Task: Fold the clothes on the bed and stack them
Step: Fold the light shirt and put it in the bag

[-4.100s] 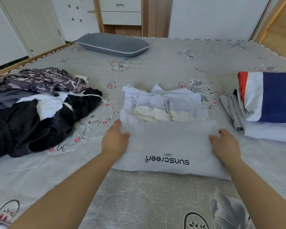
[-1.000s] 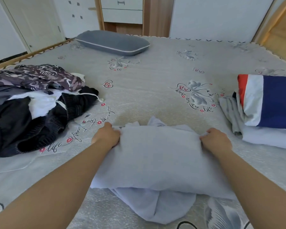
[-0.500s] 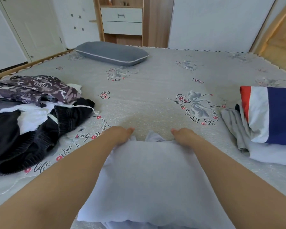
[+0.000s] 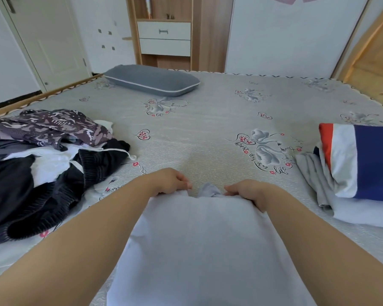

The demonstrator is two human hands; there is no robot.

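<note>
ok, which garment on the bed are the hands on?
The pale grey folded garment at centre; both the left hand and right hand grip its far edge.

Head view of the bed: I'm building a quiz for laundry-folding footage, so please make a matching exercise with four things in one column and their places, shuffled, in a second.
Things:
1. grey pillow
2. pale grey garment
3. unfolded clothes pile
4. folded stack

Places:
A. right edge of the bed
B. left side of the bed
C. far end, near the drawers
D. near middle, held by left hand and right hand

Pairs: 1-C, 2-D, 3-B, 4-A
</note>
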